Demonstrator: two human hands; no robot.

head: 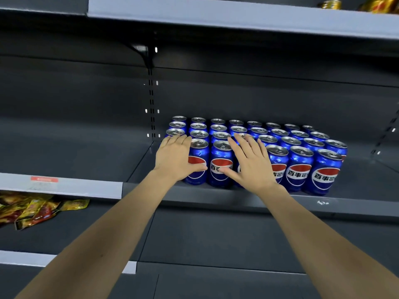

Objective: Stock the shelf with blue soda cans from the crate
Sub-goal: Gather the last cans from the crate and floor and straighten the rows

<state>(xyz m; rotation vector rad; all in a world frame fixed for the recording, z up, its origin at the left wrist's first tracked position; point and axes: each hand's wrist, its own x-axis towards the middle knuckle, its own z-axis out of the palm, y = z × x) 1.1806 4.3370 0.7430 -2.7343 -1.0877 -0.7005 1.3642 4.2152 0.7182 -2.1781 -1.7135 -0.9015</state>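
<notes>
Several blue soda cans (299, 167) with red, white and blue logos stand in tidy rows on the dark grey shelf (216, 198). My left hand (176, 158) lies flat, fingers spread, against the front left cans. My right hand (250, 162) is also flat and open against cans near the middle of the front row, partly hiding them. Neither hand grips a can. The crate is out of view.
A higher shelf (237, 14) carries gold cans (330, 4) at the top right. Snack packets (36, 210) lie on the lower left shelf under a grey price rail (64, 186). A slotted upright (151, 100) runs down the back panel left of the cans.
</notes>
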